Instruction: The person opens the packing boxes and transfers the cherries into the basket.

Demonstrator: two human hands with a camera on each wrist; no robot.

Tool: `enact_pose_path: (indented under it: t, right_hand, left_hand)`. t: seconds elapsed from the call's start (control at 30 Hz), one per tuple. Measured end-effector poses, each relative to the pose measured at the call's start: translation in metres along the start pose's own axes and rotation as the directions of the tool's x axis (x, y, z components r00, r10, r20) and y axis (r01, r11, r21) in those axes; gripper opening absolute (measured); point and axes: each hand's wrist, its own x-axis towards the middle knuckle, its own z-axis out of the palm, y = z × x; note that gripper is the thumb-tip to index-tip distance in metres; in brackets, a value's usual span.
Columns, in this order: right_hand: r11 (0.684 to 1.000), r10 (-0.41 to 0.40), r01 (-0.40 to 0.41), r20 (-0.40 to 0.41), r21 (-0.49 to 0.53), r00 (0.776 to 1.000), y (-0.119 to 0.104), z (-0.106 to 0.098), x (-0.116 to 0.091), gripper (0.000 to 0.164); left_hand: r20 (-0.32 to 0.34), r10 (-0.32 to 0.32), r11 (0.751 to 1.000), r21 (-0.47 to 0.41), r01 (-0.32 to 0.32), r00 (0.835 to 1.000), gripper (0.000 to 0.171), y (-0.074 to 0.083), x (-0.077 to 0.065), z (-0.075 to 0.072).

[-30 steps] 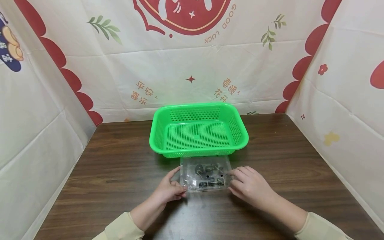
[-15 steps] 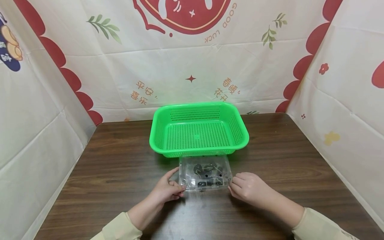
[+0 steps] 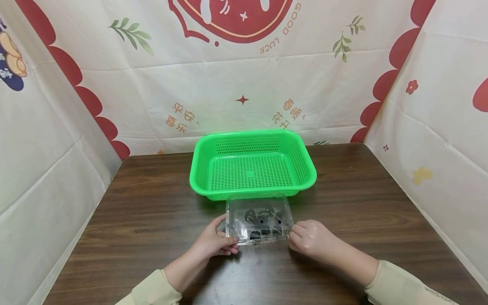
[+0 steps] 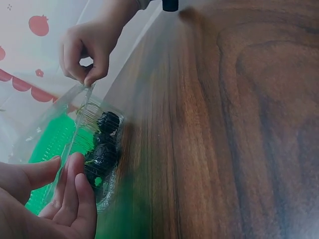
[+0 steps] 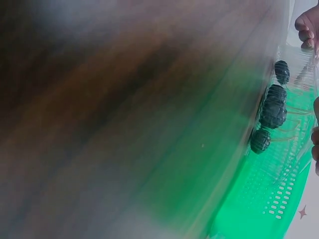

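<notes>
A clear plastic clamshell box (image 3: pixel 237 220) sits between my hands, just in front of the basket. Inside are several dark, shiny, round fruits (image 4: pixel 102 154) with thin pale stems. They also show through the plastic in the right wrist view, as dark fruits (image 5: pixel 273 112) in a row. My left hand (image 3: pixel 214 239) pinches the box's left front edge, thumb on top and fingers beneath. At the right front corner, the fingertips of my right hand (image 3: pixel 312 239) pinch the plastic edge, the other fingers curled in.
A green perforated plastic basket (image 3: pixel 309 176) stands directly behind the box, its inside bare. Both rest on a dark wood-grain table (image 3: pixel 152 203). Printed cloth (image 3: pixel 160 80) hangs at the back and both sides of the table.
The box has shifted slightly left and its right front corner sits a little higher. My right hand has moved a bit left, its fingers more curled. The left hand keeps its grip.
</notes>
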Motion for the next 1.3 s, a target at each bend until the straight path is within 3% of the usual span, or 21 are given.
enact_pose_path:
  t: [0.43, 0.77, 1.07, 1.3]
  right_hand:
    - [0.986, 0.136, -0.127, -0.08, 0.108, 0.987, 0.001, 0.006, -0.001, 0.02]
    - [0.964, 0.213, -0.196, -0.081, 0.179, 0.974, 0.004, 0.01, -0.006, 0.021]
    - [0.952, 0.256, -0.224, -0.143, 0.207, 0.956, 0.013, 0.002, 0.003, 0.022]
    - [0.963, 0.217, -0.193, -0.118, 0.188, 0.969, 0.014, -0.006, 0.01, 0.023]
  left_hand:
    - [0.004, -0.005, 1.0, 0.025, 0.004, 1.0, 0.085, 0.005, 0.002, 0.001]
    - [0.003, 0.001, 0.998, 0.06, -0.001, 1.0, 0.086, 0.008, 0.002, 0.0]
    - [-0.002, -0.015, 0.997, 0.077, 0.015, 1.0, 0.089, 0.006, 0.004, 0.0]
    - [-0.005, -0.034, 0.998, 0.055, 0.034, 0.999, 0.089, 0.006, 0.003, 0.002]
